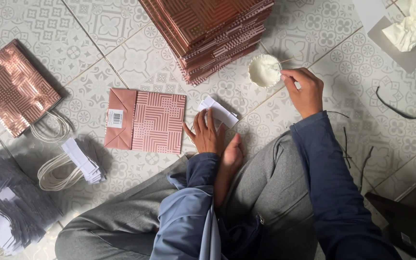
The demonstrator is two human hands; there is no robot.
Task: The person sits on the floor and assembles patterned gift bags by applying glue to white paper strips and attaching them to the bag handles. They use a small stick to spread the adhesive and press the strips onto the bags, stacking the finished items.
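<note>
A: Head view: the right hand (304, 91) pinches a thin stick at the white glue cup (265, 70), so it looks like the gluing step.
B: And the left hand (207, 132)?
A: Open, flat on a white paper strip (219, 111) just right of the flat pink bag (145, 120). Next probably calls for glue on that strip.

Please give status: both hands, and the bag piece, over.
Left hand flat on floor beside white paper strip. Right hand dips thin stick into small white bowl. Flat pink bag untouched, nothing blocking.
</note>
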